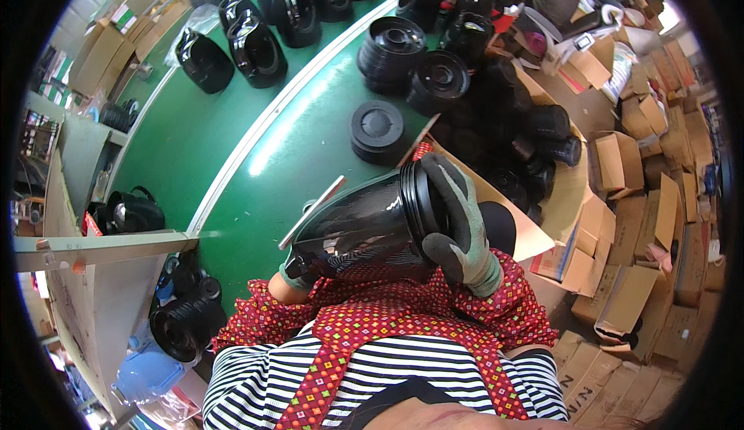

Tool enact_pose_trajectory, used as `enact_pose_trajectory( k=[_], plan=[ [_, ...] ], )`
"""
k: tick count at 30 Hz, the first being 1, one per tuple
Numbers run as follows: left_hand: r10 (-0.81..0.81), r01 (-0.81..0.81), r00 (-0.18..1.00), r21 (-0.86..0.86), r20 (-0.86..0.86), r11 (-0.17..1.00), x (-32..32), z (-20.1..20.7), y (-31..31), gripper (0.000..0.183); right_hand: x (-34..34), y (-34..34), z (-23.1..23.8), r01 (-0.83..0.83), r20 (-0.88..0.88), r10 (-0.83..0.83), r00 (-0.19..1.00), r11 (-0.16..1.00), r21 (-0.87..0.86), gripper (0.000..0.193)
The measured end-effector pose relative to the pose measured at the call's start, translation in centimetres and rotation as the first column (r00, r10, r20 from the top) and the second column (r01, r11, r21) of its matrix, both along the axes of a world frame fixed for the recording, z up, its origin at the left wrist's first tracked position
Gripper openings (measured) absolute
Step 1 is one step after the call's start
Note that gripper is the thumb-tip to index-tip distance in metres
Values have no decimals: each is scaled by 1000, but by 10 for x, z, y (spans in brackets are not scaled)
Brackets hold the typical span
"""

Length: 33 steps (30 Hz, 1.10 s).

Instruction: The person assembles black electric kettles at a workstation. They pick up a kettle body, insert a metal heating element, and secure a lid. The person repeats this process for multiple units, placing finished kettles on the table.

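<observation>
To handle the glossy black vessel (360,225) well, the right hand (463,238), spread with fingers and thumb pinching its ribbed end (411,207), should probably stay square while the left hand (293,276), its grip mostly hidden so I cannot tell, steadies the body. The vessel is at the near edge of the green counter (248,232), its long axis slanting crosswise, ribbed end pointing right and slightly toward the far edge.

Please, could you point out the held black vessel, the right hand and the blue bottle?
Black vessel (355,227), head view: middle of its glossy side.
Right hand (468,235), head view: middle of its glove.
Blue bottle (153,371), head view: its body.
</observation>
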State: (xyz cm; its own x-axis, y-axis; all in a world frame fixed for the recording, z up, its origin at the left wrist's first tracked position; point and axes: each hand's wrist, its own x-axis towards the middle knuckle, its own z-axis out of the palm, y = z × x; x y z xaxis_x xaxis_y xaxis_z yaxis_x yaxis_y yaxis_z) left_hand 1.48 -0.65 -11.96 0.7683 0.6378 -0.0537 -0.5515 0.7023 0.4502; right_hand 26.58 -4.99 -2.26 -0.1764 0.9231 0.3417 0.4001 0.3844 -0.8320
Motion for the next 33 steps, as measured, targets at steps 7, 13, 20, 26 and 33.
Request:
enact_pose_trajectory(
  k=[7,13,20,26,33],
  plan=[
    [-41,56,992,130,-116,990,23,5,-11,51,20,-37,3,61,-99,-58,993,998,25,93],
    [787,83,548,954,-285,288,4,41,4,49,30,-49,-15,52,-434,-155,888,970,-238,74],
    [811,184,541,972,-225,147,3,84,24,54,83,-43,20,-382,-638,-163,752,682,-624,73],
    [620,107,661,871,-423,480,7,52,18,68,39,-48,-6,56,-475,32,879,984,171,98],
    [778,313,619,943,-109,-117,18,138,20,66,62,-49,5,-601,-887,-368,279,654,-460,93]
  ],
)
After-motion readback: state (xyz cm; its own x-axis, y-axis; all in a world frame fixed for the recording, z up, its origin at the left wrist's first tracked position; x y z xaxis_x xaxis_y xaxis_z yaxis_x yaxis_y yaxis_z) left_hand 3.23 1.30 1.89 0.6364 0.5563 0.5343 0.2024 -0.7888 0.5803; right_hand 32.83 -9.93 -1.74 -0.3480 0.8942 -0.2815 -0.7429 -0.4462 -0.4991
